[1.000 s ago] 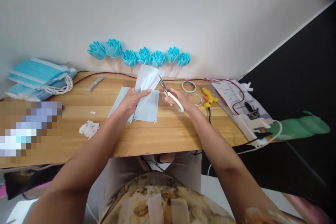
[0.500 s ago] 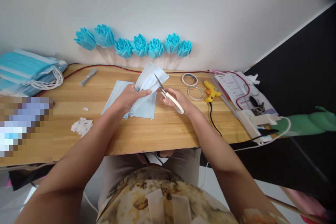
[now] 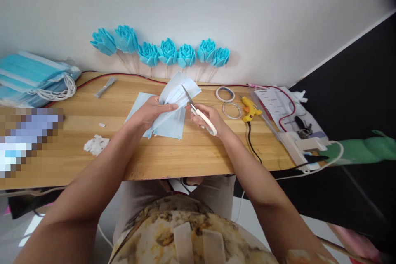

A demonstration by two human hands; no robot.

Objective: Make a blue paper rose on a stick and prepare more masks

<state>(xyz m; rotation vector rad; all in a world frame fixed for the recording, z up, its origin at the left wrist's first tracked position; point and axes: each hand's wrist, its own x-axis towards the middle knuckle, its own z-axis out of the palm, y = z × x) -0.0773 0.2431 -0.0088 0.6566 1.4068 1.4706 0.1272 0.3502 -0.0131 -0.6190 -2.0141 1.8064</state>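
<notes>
My left hand [image 3: 154,111] pinches a light blue mask sheet [image 3: 181,86], its thumb lying across the front and the sheet raised above the table. My right hand [image 3: 208,117] grips white-handled scissors [image 3: 206,121], with the metal blades pointing up and left in front of the sheet's right part. Whether the blades touch the sheet cannot be made out. Under the hands, more light blue sheets [image 3: 173,128] lie flat on the wooden table. A pile of white scraps [image 3: 96,145] is beside my left forearm.
Blue flowers on sticks [image 3: 168,52] lean on the wall. Stacked masks [image 3: 27,76] sit at left. Two tape rolls [image 3: 225,94], a yellow glue gun [image 3: 251,109], papers [image 3: 275,103] and a power strip [image 3: 298,148] are at right. A red-black cable runs along the back.
The camera view has shifted slightly. Both hands keep their holds on the sheet and scissors, and the left thumb and sheet have moved a little.
</notes>
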